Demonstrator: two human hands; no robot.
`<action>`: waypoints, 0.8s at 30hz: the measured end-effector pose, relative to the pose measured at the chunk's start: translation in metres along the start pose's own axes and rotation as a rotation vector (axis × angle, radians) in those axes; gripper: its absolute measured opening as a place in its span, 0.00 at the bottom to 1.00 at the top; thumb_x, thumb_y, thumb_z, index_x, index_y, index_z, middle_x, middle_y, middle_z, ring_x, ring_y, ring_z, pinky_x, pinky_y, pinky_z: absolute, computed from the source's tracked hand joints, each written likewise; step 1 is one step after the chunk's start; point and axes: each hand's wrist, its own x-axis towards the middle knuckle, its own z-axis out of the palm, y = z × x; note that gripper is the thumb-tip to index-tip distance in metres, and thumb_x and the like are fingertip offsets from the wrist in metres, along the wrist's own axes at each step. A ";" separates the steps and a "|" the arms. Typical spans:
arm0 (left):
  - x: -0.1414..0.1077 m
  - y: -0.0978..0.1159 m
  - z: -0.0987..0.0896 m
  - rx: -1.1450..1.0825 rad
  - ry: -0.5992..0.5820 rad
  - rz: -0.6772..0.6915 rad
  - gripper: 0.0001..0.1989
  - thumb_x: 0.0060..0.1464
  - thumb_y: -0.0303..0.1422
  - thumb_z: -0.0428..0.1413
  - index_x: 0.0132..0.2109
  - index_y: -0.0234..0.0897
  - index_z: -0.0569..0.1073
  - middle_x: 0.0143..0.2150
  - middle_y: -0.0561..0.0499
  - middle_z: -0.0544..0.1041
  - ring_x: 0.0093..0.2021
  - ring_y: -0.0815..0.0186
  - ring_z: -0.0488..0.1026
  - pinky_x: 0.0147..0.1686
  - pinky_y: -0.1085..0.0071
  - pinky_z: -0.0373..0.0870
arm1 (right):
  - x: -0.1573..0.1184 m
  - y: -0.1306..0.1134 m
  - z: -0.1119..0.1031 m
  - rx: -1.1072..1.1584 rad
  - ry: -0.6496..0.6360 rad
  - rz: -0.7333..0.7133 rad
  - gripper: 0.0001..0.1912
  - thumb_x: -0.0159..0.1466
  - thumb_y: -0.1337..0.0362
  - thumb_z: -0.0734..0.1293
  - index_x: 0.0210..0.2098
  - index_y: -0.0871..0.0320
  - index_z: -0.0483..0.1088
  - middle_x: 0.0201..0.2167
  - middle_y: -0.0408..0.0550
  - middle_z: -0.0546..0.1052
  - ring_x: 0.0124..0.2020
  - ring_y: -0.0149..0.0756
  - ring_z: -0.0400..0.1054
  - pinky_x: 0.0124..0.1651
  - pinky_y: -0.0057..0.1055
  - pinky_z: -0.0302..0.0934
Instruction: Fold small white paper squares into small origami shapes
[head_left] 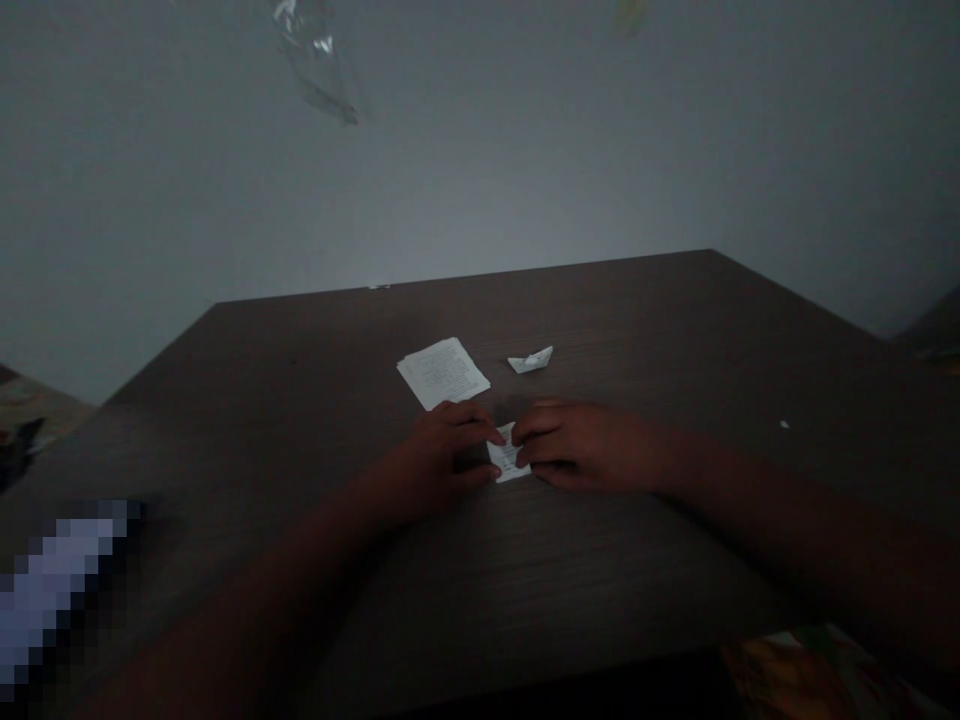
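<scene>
A small folded piece of printed paper (507,462) lies on the dark wooden table between my hands. The thumb and index finger of my left hand (450,452) press on its left edge, closed onto the paper. From the other side my right hand (574,445) has its curled fingertips on the paper's right part, covering some of it. Just beyond sits a small folded paper boat (531,361). To its left rests a stack of printed paper sheets (444,373), close behind my left hand.
A bright screen-like device, blurred into blocks (56,590), is at the table's left edge. A white scrap (784,425) lies far right. Clear plastic (315,60) hangs on the pale wall behind. Patterned fabric (802,670) shows below the front edge.
</scene>
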 end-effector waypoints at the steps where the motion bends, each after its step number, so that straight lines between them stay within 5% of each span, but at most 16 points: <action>1: 0.000 0.000 0.000 0.002 -0.002 0.001 0.16 0.74 0.36 0.72 0.65 0.48 0.89 0.67 0.44 0.88 0.69 0.45 0.83 0.74 0.45 0.80 | 0.000 0.000 0.000 -0.001 0.000 -0.011 0.12 0.79 0.71 0.74 0.56 0.52 0.89 0.58 0.55 0.90 0.61 0.49 0.83 0.66 0.44 0.79; 24: 0.003 0.018 -0.001 0.131 -0.037 -0.095 0.17 0.72 0.32 0.74 0.64 0.49 0.91 0.67 0.45 0.89 0.69 0.44 0.85 0.75 0.44 0.80 | 0.004 -0.005 -0.005 0.005 -0.101 0.055 0.09 0.80 0.70 0.75 0.49 0.51 0.89 0.60 0.55 0.90 0.62 0.50 0.82 0.67 0.46 0.78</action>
